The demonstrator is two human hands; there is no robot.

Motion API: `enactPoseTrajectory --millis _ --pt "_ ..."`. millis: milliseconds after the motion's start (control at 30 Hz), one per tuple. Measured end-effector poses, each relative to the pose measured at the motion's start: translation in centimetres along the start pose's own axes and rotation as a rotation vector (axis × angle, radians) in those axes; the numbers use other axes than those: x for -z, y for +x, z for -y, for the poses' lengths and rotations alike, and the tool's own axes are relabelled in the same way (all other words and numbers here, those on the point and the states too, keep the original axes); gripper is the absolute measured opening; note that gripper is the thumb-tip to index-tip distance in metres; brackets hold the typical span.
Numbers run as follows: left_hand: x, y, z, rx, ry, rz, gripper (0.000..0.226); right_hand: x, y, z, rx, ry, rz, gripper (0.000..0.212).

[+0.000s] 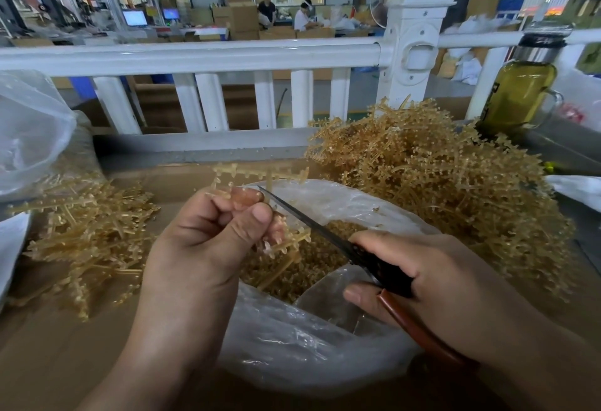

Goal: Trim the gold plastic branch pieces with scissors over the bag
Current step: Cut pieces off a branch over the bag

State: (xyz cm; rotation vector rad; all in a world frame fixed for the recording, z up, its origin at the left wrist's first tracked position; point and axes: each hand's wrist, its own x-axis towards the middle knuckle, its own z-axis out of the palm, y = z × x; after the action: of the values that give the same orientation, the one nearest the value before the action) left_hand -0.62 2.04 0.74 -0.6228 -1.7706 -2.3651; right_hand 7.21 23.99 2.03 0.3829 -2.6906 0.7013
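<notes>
My left hand [208,241] pinches a gold plastic branch piece [260,174] and holds it above the clear plastic bag [292,345]. My right hand [432,284] grips the scissors [325,233] by their dark and brown handles. The blades point up and left, with the tip against the branch stem beside my left fingertips. Small gold trimmings lie inside the open bag. A big heap of gold branches [439,189] sits to the right, and a flatter pile [87,241] lies on the left.
Everything rests on brown cardboard [48,362]. A white railing [227,56] runs across the back. A bottle of yellow-green liquid [517,92] stands at the right, and a clear plastic bag [29,131] bulges at the left. People sit among boxes far behind.
</notes>
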Motion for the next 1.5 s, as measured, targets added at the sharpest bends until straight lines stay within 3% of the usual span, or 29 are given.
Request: enactPoseTrajectory --millis 333,800,1133,1367,1500 --pt "0.2 0.2 0.2 -0.031 -0.089 0.043 0.031 0.9 0.0 0.3 0.008 -0.083 0.039 0.048" --pt "0.2 0.4 0.3 -0.055 -0.087 0.018 0.03 1.2 0.0 0.6 0.048 -0.137 0.012 0.051" --pt "0.2 0.3 0.4 -0.051 -0.033 0.027 0.028 1.2 0.2 0.4 0.043 -0.102 0.006 0.044" --pt "0.1 0.1 0.1 -0.057 0.0 -0.055 0.035 1.3 0.2 0.6 0.024 -0.1 0.022 0.044" --pt "0.1 0.1 0.1 -0.106 0.117 -0.098 0.024 1.3 0.1 0.7 0.009 -0.101 0.038 0.048"
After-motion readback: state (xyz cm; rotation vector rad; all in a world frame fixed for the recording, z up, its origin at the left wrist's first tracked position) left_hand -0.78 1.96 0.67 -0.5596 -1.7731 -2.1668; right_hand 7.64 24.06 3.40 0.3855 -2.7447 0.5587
